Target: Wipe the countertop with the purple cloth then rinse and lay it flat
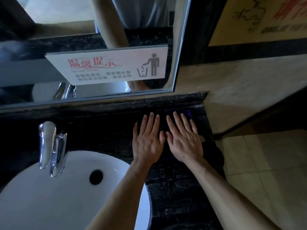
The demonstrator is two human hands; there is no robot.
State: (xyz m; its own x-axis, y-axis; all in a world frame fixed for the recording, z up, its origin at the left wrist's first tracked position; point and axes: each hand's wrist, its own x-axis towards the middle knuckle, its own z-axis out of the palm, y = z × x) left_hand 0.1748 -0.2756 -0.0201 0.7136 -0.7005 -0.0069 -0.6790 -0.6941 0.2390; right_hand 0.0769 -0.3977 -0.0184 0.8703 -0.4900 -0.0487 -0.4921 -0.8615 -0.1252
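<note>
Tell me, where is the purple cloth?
In the head view, the purple cloth lies on the dark countertop, right of the white sink, under both flat hands, left and right.

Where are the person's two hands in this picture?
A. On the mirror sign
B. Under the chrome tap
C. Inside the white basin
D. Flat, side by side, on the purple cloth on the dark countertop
D: the left hand and right hand lie with straight fingers on the purple cloth on the dark stone countertop.
</note>
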